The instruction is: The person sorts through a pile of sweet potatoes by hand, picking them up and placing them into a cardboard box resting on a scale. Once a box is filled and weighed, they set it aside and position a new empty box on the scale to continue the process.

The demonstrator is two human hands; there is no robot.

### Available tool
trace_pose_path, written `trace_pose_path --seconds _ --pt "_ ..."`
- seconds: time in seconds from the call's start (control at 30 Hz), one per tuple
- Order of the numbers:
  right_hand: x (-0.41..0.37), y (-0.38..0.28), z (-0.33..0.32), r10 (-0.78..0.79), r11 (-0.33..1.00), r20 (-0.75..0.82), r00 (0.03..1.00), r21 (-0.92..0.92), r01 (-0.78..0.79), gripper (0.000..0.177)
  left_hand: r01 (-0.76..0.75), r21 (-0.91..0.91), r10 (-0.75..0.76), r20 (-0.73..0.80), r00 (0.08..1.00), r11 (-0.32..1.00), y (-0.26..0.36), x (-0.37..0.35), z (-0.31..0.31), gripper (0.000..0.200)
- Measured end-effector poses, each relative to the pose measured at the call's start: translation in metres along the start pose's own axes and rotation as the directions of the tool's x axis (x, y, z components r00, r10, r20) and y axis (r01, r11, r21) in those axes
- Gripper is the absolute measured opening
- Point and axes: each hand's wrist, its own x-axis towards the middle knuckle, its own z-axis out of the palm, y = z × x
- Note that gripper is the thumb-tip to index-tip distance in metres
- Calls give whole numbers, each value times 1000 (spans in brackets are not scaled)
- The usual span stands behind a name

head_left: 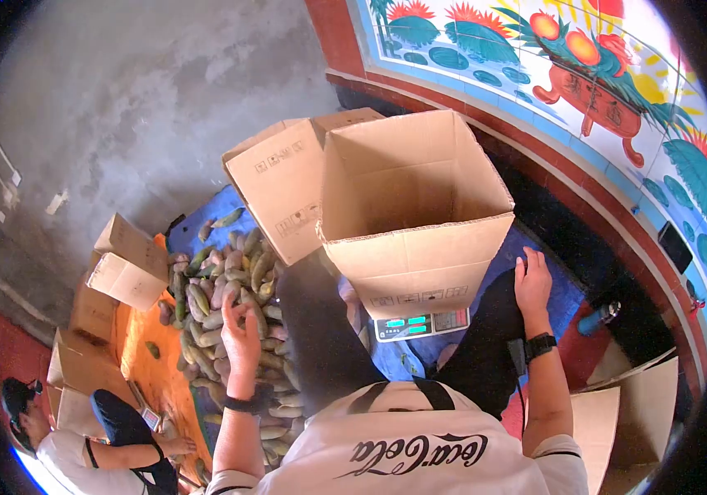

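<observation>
My left hand is over a pile of long green and pinkish vegetables, whose exact kind I cannot make out. Its fingers are bent but apart, with nothing visible between them. On my right knee lies my right hand, fingers stretched out and holding nothing. Between my legs, a tall open cardboard box stands on a digital scale with lit green displays. The bottom of the box is hidden from view.
A second cardboard box leans behind the first. Smaller boxes stand at the left, near a seated co-worker. At the right are a blue flask and an open carton. A painted tile wall rises behind.
</observation>
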Motion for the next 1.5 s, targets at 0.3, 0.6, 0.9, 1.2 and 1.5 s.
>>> trace_pose_path --seconds 0.3,0.6,0.9,1.2,1.5 --pt "-9 -12 -40 6 999 -57 998 -45 -8 24 83 -74 -78 69 995 994 -40 -6 34 47" --pt "-8 -56 -62 -137 989 -44 990 -54 135 24 107 -109 -101 56 993 988 -85 -26 43 46" --pt "-17 -16 -24 -163 975 67 984 -143 171 23 263 -36 -257 116 959 964 -118 -44 46 45" --pt "-21 8 -6 -130 965 174 976 -205 165 23 266 159 -296 204 933 951 -151 -50 72 48" --pt "-31 24 -8 -29 937 256 966 -329 116 25 514 151 -527 409 745 845 -217 -78 105 49"
